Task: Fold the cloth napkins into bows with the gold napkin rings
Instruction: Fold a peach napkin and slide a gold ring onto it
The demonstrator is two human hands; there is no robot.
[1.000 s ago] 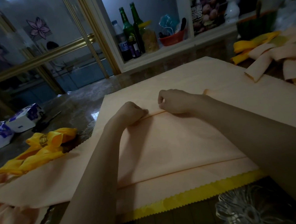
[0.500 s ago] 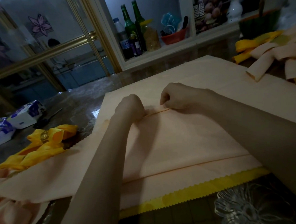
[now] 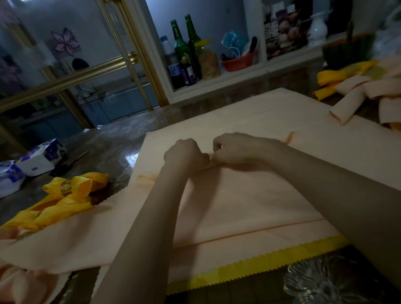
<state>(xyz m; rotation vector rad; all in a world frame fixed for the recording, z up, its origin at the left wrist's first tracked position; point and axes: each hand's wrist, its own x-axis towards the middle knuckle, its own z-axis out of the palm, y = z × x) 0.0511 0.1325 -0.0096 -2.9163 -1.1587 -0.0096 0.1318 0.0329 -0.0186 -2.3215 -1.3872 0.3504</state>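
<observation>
Right now my left hand (image 3: 186, 154) and right hand (image 3: 235, 148) sit knuckle to knuckle at the middle of the peach cloth napkin (image 3: 244, 196), which is spread flat on the table (image 3: 115, 152). Both are curled and pinching its folded edge. It looks light, limp and easily creased, so I'd grip the fold itself, fingers close together. A finished yellow bow (image 3: 57, 203) in its gold napkin ring (image 3: 66, 187) lies to the left.

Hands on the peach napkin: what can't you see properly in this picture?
Head view: fingertips of the left hand and right hand are curled under, hidden by the knuckles on the peach napkin.
Bottle labels: too small and dim to read.
Crumpled cloth at bottom left: cut off by the picture's edge.
</observation>
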